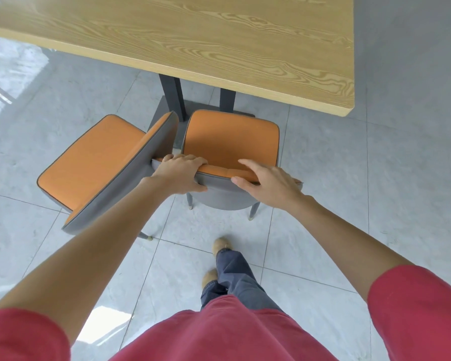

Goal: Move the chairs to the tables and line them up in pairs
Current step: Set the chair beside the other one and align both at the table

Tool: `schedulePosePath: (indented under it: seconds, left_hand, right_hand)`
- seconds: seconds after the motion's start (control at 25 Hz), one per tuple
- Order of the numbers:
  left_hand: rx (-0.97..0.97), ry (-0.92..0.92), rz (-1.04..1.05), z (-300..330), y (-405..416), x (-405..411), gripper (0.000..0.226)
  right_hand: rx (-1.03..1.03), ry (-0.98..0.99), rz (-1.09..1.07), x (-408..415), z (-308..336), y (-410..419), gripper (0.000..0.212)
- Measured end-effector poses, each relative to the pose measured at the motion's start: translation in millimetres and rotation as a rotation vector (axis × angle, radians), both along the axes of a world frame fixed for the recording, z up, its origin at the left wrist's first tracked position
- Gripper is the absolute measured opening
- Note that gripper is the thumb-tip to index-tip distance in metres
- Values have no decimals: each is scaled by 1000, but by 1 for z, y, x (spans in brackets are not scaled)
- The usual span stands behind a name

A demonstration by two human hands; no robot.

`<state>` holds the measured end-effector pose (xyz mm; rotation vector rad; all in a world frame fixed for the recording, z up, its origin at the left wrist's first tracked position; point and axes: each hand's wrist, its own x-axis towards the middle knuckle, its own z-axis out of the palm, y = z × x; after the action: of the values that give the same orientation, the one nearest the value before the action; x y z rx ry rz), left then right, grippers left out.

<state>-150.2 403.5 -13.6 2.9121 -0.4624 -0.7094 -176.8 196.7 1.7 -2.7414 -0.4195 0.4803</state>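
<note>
Glossy grey tiled floor (349, 178)

Person wore a red short-sleeved shirt (219, 332), sleeves ending approx. at the elbows, forearms bare. Trousers (235, 277) were dark blue-grey, w/ tan shoes (220, 244). Both hands had no gloves, rings etc.

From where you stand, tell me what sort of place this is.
Probably a canteen or café dining area. A long wood-grain table on dark metal legs stands on a glossy grey tiled floor, with two matching orange-and-grey chairs, the right chair and the left chair, drawn up beside it.
</note>
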Motion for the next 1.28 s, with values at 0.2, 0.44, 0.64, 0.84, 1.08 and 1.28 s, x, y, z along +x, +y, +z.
schedulePosePath:
  seconds: [0.2, 0.44, 0.64, 0.84, 1.08, 1.28]
  left_hand:
    - [-126, 69, 83, 16, 15, -1, 63]
    - [-146, -203, 289, 22, 45, -8, 53]
    - [-119, -241, 495, 19, 75, -19, 56]
    - [-49, -97, 681, 2, 96, -39, 73]
    - [17, -356, 670, -21, 113, -50, 47]
    - [8, -471, 506, -34, 141, -62, 42]
  right_hand:
    - [103, 2, 113, 31, -12, 25, 51]
    - [102, -61, 317, 69, -18, 66, 55]
    - [60, -178, 518, 93, -13, 102, 59]
    - [-46, -269, 718, 118, -20, 136, 67]
    - [-149, -225, 817, 148, -35, 177, 63]
    - [-79, -264, 977, 158, -48, 197, 46]
